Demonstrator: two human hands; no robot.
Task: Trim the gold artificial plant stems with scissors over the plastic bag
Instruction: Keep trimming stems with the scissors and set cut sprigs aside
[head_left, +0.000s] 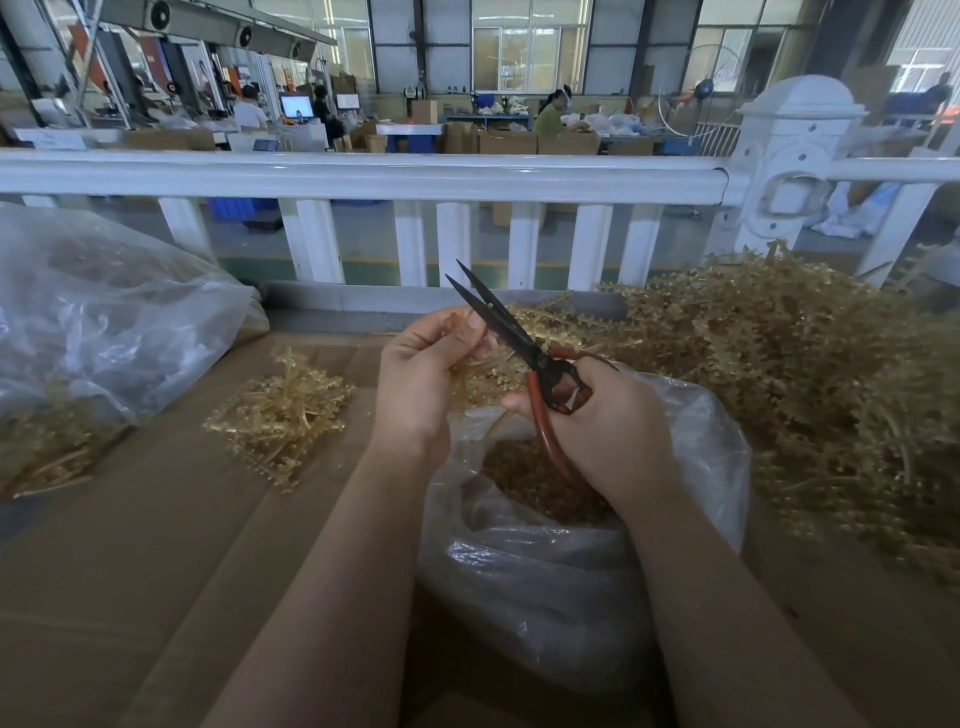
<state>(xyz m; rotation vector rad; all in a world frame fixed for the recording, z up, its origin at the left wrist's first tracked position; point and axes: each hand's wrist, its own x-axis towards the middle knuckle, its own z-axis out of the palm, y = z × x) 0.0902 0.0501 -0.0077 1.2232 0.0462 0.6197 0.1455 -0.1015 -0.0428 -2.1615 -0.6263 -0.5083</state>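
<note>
Left hand pinches a gold plant stem right above the open plastic bag; right hand grips red-handled scissors, blades slightly apart, pointing far-left. Untrimmed pile sits right.

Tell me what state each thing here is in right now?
scissors: blades open, gripped by the right hand
gold stem: held in the left hand
plastic bag: mouth open, gold trimmings inside
small stem pile: loose on the cardboard
large stem heap: piled at right
</note>
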